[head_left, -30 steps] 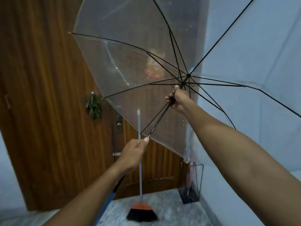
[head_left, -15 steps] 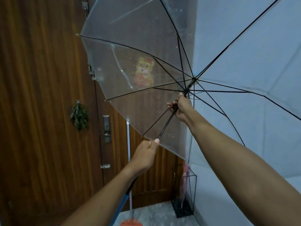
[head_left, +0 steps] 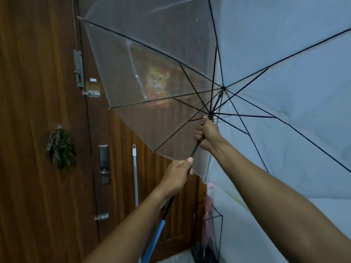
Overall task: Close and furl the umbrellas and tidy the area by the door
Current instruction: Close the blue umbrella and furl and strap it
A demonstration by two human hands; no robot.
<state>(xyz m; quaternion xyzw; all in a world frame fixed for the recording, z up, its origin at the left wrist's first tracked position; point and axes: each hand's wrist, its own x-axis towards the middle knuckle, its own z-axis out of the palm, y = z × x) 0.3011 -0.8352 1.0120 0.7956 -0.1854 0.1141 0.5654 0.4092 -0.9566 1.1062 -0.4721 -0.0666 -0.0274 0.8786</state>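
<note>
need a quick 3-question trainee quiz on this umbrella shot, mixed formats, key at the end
1. True or false: the clear umbrella is folded shut.
2. Which hand grips higher up the shaft? A) left hand B) right hand C) neither touches it
3. Fill in: the white stick leans against the ____.

Key: 1 false, it is spread open; 2 B; 3 door.
</note>
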